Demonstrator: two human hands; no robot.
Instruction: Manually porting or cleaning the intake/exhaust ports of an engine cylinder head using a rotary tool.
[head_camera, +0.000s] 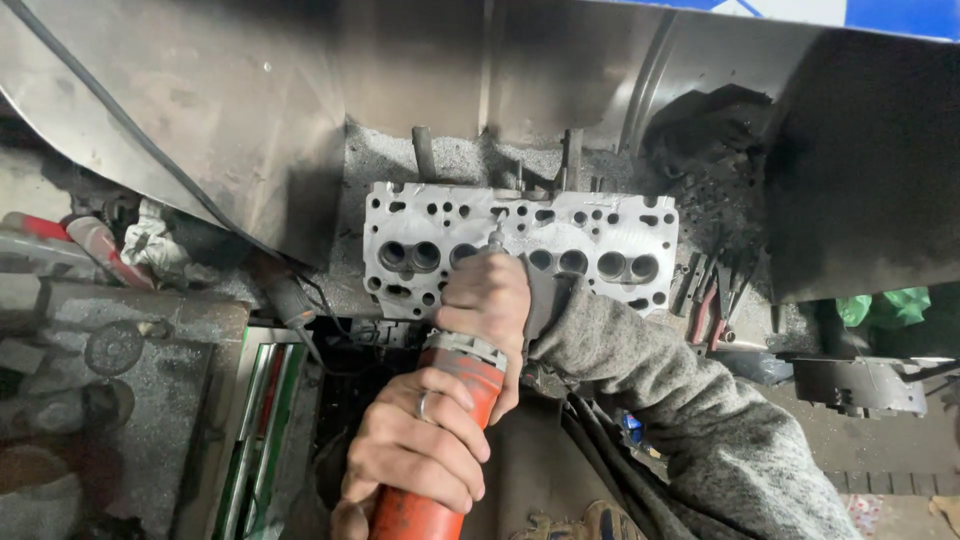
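Over the cylinder head (520, 243), both hands grip a red grinder (440, 440).

The person's right arm wears a heathered grey knit sleeve (700, 400), loose and speckled, with a darker ribbed cuff (548, 300) at the wrist. The left hand (420, 450) is bare of any sleeve in view and carries a plain silver ring (424, 404) on one finger. Below the arms a dark brown garment (540, 470) covers the lap.
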